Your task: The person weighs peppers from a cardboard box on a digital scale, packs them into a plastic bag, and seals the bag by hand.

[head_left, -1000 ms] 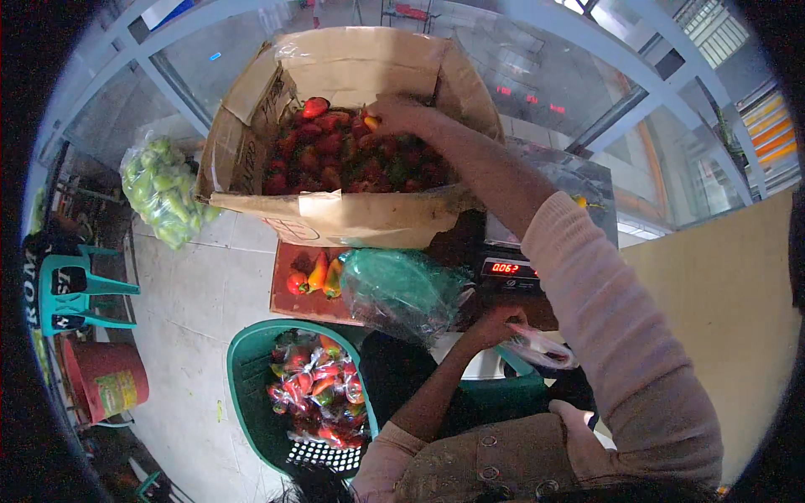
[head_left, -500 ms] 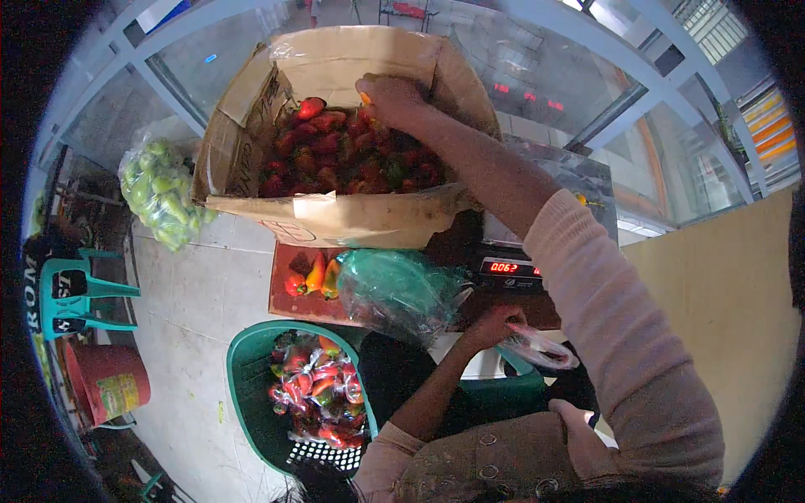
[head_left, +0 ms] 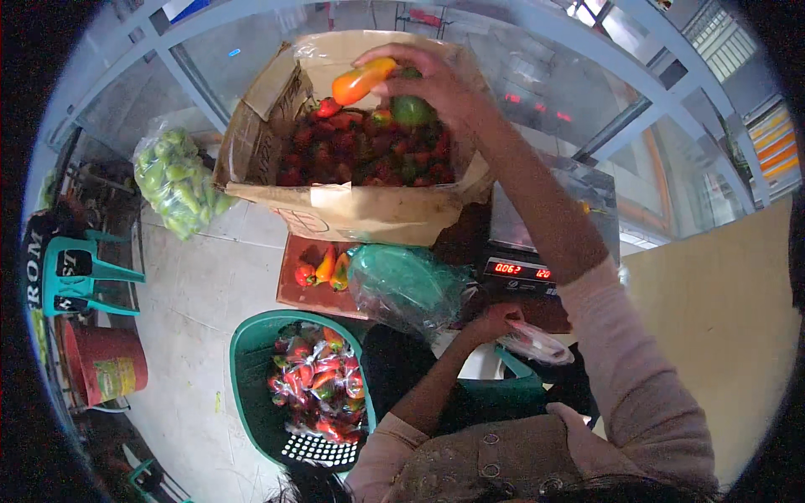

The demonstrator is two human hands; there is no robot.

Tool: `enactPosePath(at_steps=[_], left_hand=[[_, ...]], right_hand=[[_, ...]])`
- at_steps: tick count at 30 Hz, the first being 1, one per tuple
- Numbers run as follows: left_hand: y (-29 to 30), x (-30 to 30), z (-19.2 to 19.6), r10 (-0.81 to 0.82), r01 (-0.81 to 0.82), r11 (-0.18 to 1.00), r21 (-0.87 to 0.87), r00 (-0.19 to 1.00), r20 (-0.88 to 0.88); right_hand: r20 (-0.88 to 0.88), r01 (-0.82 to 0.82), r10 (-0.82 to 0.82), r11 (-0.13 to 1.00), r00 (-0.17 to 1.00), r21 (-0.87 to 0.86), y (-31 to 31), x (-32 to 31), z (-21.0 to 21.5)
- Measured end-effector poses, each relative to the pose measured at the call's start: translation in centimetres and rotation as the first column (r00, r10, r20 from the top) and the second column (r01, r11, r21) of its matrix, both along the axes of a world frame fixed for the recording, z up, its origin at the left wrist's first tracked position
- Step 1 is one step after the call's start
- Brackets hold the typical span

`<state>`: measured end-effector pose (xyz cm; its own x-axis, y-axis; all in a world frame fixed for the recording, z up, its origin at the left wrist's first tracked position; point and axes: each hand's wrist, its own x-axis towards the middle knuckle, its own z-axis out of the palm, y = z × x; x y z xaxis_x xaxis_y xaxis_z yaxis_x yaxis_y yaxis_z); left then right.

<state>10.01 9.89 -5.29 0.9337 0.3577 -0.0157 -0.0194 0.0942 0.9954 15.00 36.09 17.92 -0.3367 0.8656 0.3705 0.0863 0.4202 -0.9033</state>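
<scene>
Since half a second ago the right hand (head_left: 436, 84) has lifted out of the heap of peppers and now hangs above the cardboard box (head_left: 352, 214), near its far wall. Its fingers (head_left: 394, 60) are clamped on an orange pepper (head_left: 360, 81), which juts out to the left of the fingertips with its pointed end toward the box's left flap; a green pepper (head_left: 412, 110) sits tucked under the palm of the same hand. Both are clear of the red and dark peppers (head_left: 360, 151) that fill the box below.

The left hand (head_left: 495, 323) stays low, at the near edge of the bench, just below the weighing scale (head_left: 520, 270) with its red lit digits. Its fingers are closed on the mouth of a clear plastic bag (head_left: 537, 342) that trails off to the right.

Beside that hand lies a bunched green plastic bag (head_left: 407, 285), and left of it three loose peppers (head_left: 323, 268) on the red bench top. On the floor stands a green basket (head_left: 251, 369) of mixed peppers.
</scene>
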Motion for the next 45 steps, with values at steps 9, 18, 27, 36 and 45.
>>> enactPosePath(at_steps=[9,18,27,36,45], left_hand=[[0.1,-0.1,-2.3,0.005,-0.019,0.986,0.166,0.996,0.084],[0.5,-0.1,-2.3,-0.026,0.031,0.987,0.155,0.999,-0.036],[0.6,0.4,-0.1,-0.087,0.107,0.972,0.21,0.991,-0.106],[0.6,-0.1,-1.2,-0.084,0.105,0.965,0.239,0.992,-0.096],[1.2,-0.4,0.3,-0.115,0.121,0.977,0.176,0.992,-0.045]], right_hand=[[0.124,0.22,-0.264,0.932,0.956,0.287,-9.9,-1.4,4.2],[0.292,0.388,-0.517,0.83,0.805,0.401,-14.1,2.7,5.3],[0.897,0.227,-0.124,0.974,0.425,0.027,-17.7,17.7,-1.7],[0.704,0.458,-0.251,0.881,0.664,-0.118,-17.2,18.4,-8.4],[0.844,0.451,-0.52,0.79,0.134,0.415,-15.3,19.1,-9.0]])
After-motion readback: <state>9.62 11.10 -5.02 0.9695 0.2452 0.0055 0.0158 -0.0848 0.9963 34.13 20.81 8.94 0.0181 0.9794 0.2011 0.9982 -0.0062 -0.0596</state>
